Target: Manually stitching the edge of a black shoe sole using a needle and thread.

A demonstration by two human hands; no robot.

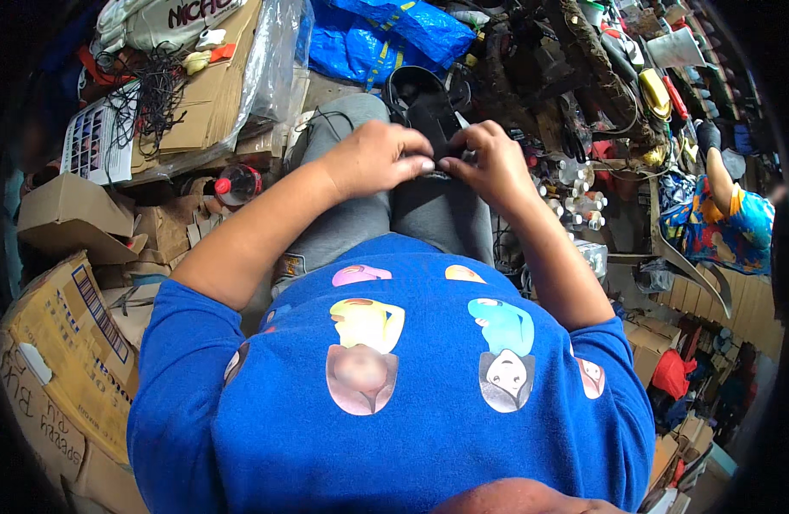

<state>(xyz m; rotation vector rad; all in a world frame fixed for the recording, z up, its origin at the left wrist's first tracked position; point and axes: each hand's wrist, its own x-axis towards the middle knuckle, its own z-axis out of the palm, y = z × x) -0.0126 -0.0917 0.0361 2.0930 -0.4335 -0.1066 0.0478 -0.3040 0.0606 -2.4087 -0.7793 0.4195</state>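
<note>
Over my lap, my left hand (pixel 379 158) and my right hand (pixel 495 164) meet close together, fingers bent and thumbs nearly touching. Between them is a dark black piece (pixel 432 122), long and rounded, whose kind I cannot make out. Both hands pinch its near end, thumbs toward me. Its far end reaches toward a black, round-rimmed thing (pixel 395 86) just beyond my knees. What lies under my fingertips is mostly hidden.
Flattened cardboard (pixel 207 111) with tangled black cords (pixel 159 107) lies at far left, a red-capped bottle (pixel 238 185) nearer. A blue plastic bag (pixel 369 43) is ahead. Small bottles (pixel 583 204) stand right; beyond them is another person's arm (pixel 718 176). Cartons (pixel 73 343) crowd my left.
</note>
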